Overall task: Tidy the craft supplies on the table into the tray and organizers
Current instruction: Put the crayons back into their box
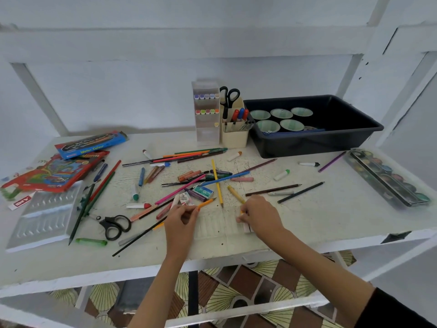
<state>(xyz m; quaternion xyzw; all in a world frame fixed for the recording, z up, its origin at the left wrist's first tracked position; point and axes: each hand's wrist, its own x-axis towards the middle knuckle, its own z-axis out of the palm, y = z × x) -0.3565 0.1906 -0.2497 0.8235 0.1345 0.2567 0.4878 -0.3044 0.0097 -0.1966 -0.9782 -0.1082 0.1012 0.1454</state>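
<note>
Well in front of the black tray (307, 144), the left hand (181, 220) pinches an orange pencil (206, 203); the right hand (261, 217) curls over a yellow crayon (235, 194), grip unclear. Lifting may drag crossed pencils (224, 178), rolling them floorward.

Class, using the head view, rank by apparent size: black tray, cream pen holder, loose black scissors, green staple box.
Largest: black tray.
Next: cream pen holder and loose black scissors look alike, and the holder sits farther away, so no ranking.
Smallest: green staple box.
</note>
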